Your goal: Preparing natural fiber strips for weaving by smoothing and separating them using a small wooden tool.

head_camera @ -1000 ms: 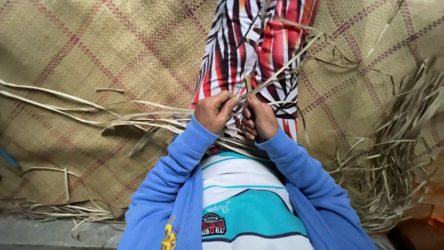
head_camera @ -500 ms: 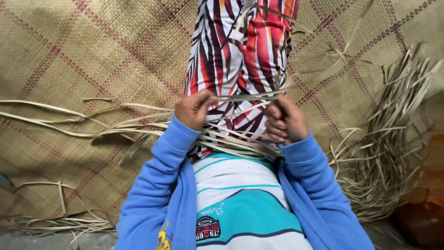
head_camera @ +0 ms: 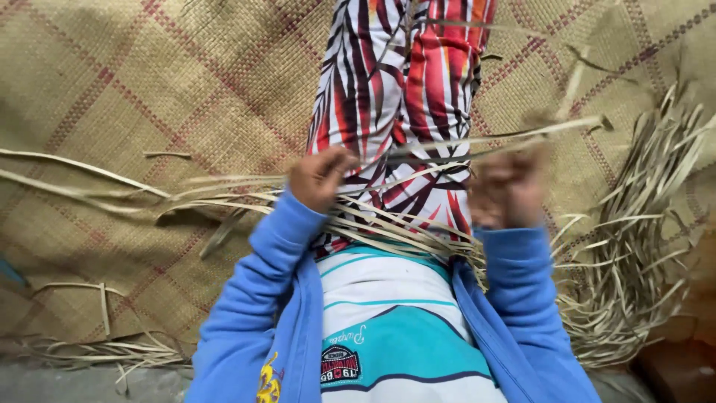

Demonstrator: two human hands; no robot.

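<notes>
Two hands up over the lap, and one pale strip (head_camera: 477,142) stretched between them. The left hand (head_camera: 319,177) sits near the left thigh, fingers curled in and pinching the strip's near end. The right hand (head_camera: 507,190) is a blur out to the right; it looks closed in a fist around the strip, but whether the fingers pinch or wrap I cannot tell. The strip's long axis runs almost level, left to right, rising a little toward the right and running on past the right hand to a free tip. So it lies straight across between the fingers, just above the patterned trousers (head_camera: 403,89), with each hand at one end and neither clearly nearer its middle.

Count: one strip taut in the hands. Below it a loose bundle (head_camera: 373,224) of many more lies across the lap, too many and too tangled to number. A big heap (head_camera: 641,254) of strips sits at the right, a few strays (head_camera: 82,168) at the left, all on one woven mat (head_camera: 149,82) with reddish check lines. Two blue sleeves (head_camera: 261,298) frame it.
</notes>
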